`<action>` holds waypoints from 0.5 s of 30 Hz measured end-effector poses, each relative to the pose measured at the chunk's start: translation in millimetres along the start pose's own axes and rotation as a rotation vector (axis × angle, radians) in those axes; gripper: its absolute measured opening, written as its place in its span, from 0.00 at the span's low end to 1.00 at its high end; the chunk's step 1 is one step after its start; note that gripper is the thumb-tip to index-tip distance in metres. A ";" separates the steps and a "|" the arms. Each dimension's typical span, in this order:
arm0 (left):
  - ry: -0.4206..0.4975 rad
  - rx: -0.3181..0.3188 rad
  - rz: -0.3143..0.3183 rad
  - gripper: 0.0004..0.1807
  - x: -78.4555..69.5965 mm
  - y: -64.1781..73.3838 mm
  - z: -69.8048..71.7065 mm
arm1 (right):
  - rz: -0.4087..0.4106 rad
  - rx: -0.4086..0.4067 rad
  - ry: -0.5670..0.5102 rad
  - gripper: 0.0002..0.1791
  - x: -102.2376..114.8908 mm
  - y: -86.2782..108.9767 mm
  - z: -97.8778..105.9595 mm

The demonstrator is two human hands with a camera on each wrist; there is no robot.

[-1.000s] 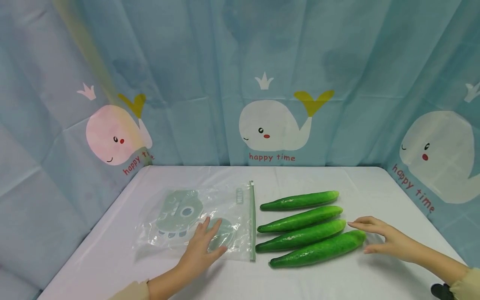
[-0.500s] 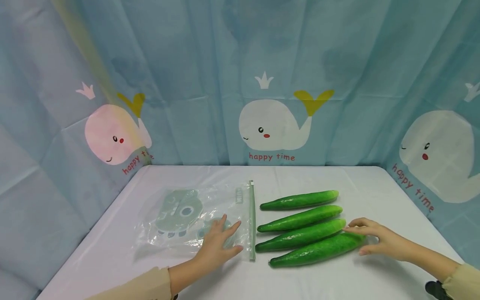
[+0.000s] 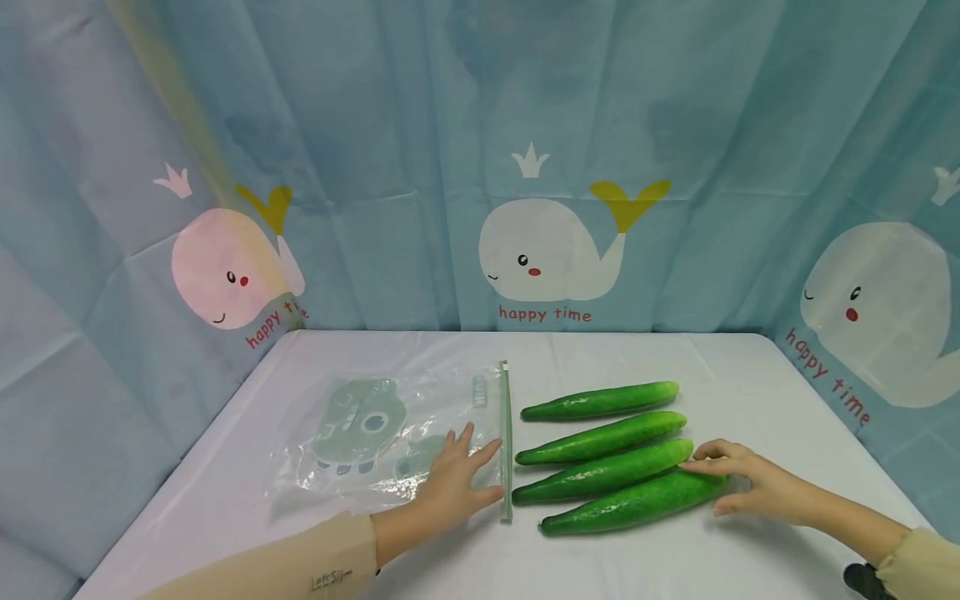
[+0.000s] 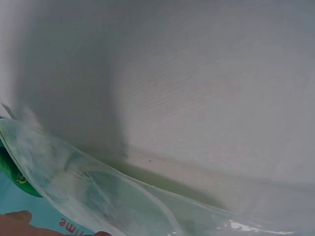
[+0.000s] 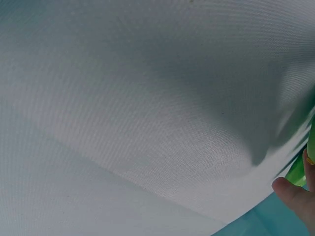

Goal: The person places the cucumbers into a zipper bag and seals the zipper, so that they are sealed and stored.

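Observation:
Several green cucumbers lie side by side on the white table, pale ends to the right. My right hand [image 3: 753,479] reaches over the pale end of the nearest cucumber [image 3: 630,506], fingertips at its far side and thumb out on the near side. In the right wrist view, the thumb [image 5: 290,192] shows beside the green ends. To the left lies a flat, clear zip bag [image 3: 442,392] with a green cartoon print, its green zip edge [image 3: 506,442] facing the cucumbers. My left hand [image 3: 453,483] is spread over the bag, fingertips close to that edge.
The farthest cucumber [image 3: 600,402] lies a little apart from the others. White cloth covers the table [image 3: 600,354]. A blue curtain [image 3: 390,267] with whale prints closes off the back and both sides.
My left hand has moved right across the bag to its zip edge. My right hand has moved slightly left, from beside the cucumber's end to over it. Bag and cucumbers have stayed put.

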State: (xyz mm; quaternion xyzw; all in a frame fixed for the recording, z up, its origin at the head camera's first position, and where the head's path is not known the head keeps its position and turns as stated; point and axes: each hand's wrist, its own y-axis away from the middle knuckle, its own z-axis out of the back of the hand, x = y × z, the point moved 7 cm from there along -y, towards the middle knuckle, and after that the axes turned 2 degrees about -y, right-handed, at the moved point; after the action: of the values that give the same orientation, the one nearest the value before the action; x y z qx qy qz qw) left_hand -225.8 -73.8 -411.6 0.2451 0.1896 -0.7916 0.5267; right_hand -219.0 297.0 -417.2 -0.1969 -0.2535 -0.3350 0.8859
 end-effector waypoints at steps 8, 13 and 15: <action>-0.070 0.022 -0.012 0.38 -7.5 -13.6 -7.6 | -0.002 0.010 0.021 0.33 -0.1 -1.3 -2.7; -0.091 0.045 -0.028 0.38 -11.6 -22.3 -11.5 | 0.000 0.006 0.044 0.32 0.7 -2.8 -4.0; -0.105 0.049 -0.029 0.38 -11.0 -25.6 -12.5 | 0.005 0.003 0.057 0.32 1.4 -3.9 -4.4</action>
State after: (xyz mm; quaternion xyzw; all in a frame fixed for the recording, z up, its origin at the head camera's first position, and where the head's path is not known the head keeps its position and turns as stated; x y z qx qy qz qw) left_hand -243.6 -49.1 -414.2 0.2134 0.1456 -0.8153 0.5182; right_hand -219.4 291.3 -419.1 -0.1866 -0.2280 -0.3379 0.8939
